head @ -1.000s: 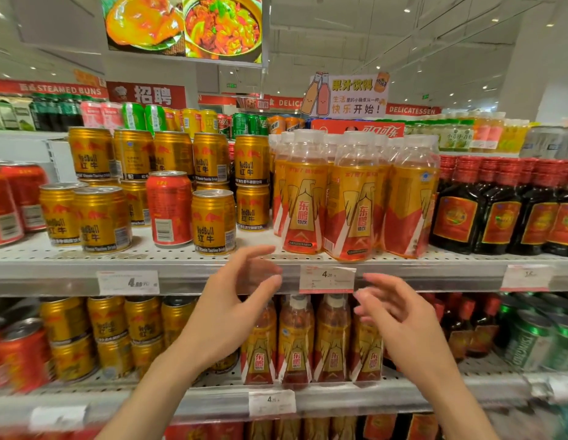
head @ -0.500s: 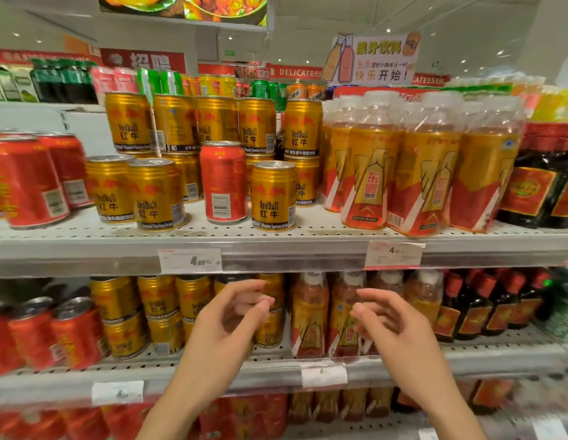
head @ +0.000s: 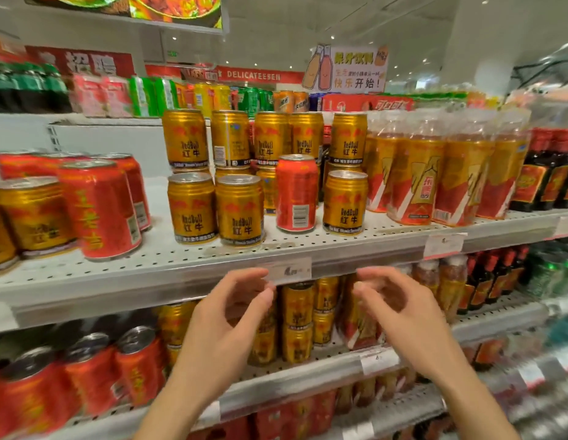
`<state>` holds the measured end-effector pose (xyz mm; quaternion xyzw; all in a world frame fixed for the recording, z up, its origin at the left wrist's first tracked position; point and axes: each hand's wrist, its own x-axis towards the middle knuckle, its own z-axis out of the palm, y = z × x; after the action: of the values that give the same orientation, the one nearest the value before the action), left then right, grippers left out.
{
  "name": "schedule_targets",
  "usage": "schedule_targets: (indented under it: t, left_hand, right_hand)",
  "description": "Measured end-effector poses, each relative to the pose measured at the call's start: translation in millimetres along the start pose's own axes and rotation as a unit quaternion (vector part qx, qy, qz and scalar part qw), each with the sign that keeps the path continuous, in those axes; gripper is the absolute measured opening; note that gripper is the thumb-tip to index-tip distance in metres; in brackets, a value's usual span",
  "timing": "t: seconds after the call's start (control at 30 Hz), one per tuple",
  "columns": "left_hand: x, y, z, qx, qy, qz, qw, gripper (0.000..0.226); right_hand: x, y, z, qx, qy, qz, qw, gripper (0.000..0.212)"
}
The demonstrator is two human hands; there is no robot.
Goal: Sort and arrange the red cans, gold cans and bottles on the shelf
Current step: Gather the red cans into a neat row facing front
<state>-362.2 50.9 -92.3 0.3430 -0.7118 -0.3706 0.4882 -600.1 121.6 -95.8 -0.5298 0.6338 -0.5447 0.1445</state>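
Head view showed both the left hand (head: 227, 315) and right hand (head: 395, 315) empty, fingers loosely spread. Just above them, a stray red can (head: 297, 193) stood among the gold Red Bull cans (head: 239, 211), probably the misfit to move.

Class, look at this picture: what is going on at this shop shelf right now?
A person stands at a white perforated metal shelf of drinks, with both bare hands raised in front of its edge. The left hand and the right hand hold nothing, fingers loosely curled. One tall red can stands out of place among the short gold cans, with the gold-and-red labelled plastic bottles to its right. More red cans stand at the left. Sorting looks unfinished.
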Motion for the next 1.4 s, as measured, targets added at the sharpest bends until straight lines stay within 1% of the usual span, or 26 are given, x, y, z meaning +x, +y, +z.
schedule_targets:
  t: [0.07,0.13,0.23,0.3,0.33,0.37,0.43,0.5,0.53,0.63,0.77,0.9,0.97,1.07,1.13,1.2,1.4]
  left_hand:
    - [6,6,-10,0.041,0.016,0.036,0.998,0.022]
    - [15,12,-18,0.097,0.041,0.090,0.990,0.022]
    - [33,20,-30,0.187,0.100,0.167,0.963,0.026]
    - [48,23,-38,0.264,0.169,0.193,0.930,0.043]
    - [55,23,-42,0.294,0.193,0.183,0.918,0.056]
    - [61,22,-45,0.312,0.201,0.156,0.915,0.069]
    - [71,21,-47,0.321,0.170,0.080,0.928,0.088]
    - [78,19,-49,0.313,0.128,0.019,0.941,0.095]
    - [81,18,-49,0.311,0.113,0.008,0.944,0.096]
    - [87,19,-51,0.308,0.090,0.013,0.947,0.092]
    - [90,19,-49,0.300,0.066,0.020,0.951,0.087]
    - [92,16,-51,0.282,0.062,0.033,0.957,0.086]
    - [92,14,-53,0.278,0.062,0.042,0.958,0.086]
    - [92,13,-56,0.276,0.059,0.048,0.958,0.086]
    - [91,13,-58,0.283,0.058,0.046,0.956,0.086]
    - [91,13,-59,0.291,0.054,0.047,0.954,0.086]
    - [91,16,-56,0.303,0.041,0.050,0.951,0.081]
  right_hand:
    - [12,-17,-1,-0.046,0.030,-0.037,0.998,0.013]
    - [29,-34,-3,-0.094,0.061,-0.082,0.990,0.011]
    - [58,-55,-1,-0.161,0.077,-0.141,0.974,0.013]
    - [73,-60,4,-0.197,0.063,-0.160,0.965,0.017]
    - [78,-60,7,-0.212,0.053,-0.165,0.962,0.019]
    - [83,-58,9,-0.222,0.046,-0.168,0.959,0.021]
    - [89,-54,10,-0.221,0.040,-0.171,0.959,0.022]
    - [93,-50,9,-0.218,0.040,-0.172,0.960,0.022]
    - [95,-48,9,-0.222,0.039,-0.175,0.958,0.023]
    - [102,-44,8,-0.237,0.028,-0.182,0.954,0.028]
    - [112,-40,5,-0.245,0.001,-0.165,0.955,0.036]
    - [117,-46,6,-0.198,-0.002,-0.160,0.967,0.045]
    - [119,-56,13,-0.178,-0.001,-0.167,0.970,0.055]
    - [123,-72,29,-0.172,-0.021,-0.169,0.970,0.082]
    - [126,-80,39,-0.175,-0.036,-0.156,0.971,0.093]
    - [130,-81,45,-0.156,-0.044,-0.143,0.976,0.093]
    - [127,-77,28,-0.098,-0.041,-0.138,0.985,0.082]
